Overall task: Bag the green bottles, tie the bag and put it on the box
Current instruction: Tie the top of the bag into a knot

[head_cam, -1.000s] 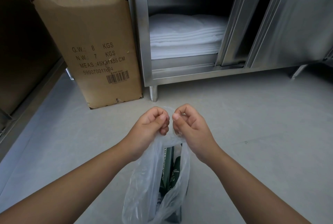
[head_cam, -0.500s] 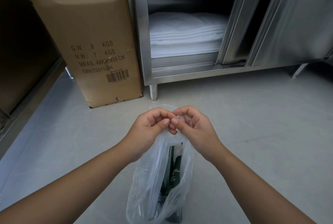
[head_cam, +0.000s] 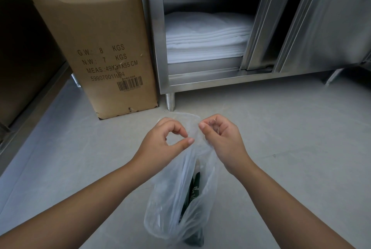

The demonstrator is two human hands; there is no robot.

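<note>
A clear plastic bag point(head_cam: 170, 204) stands on the grey floor below my hands, with dark green bottles point(head_cam: 193, 190) showing through its side. My left hand point(head_cam: 162, 144) pinches one top strip of the bag between thumb and fingers. My right hand point(head_cam: 222, 140) pinches the other strip, a little apart from the left. A loop of thin plastic arches between and behind the two hands. The tall cardboard box point(head_cam: 96, 48) stands upright at the far left, its top torn and closed.
A stainless steel cabinet point(head_cam: 301, 28) stands behind, its left sliding door open on a stack of folded white cloths point(head_cam: 206, 38). One cabinet leg point(head_cam: 170, 101) is next to the box. A dark shelf unit point(head_cam: 24, 68) lines the left side.
My hands were pressed together at the bag's top; now they have drawn apart sideways, each keeping its strip, and a loop of plastic shows between them.
</note>
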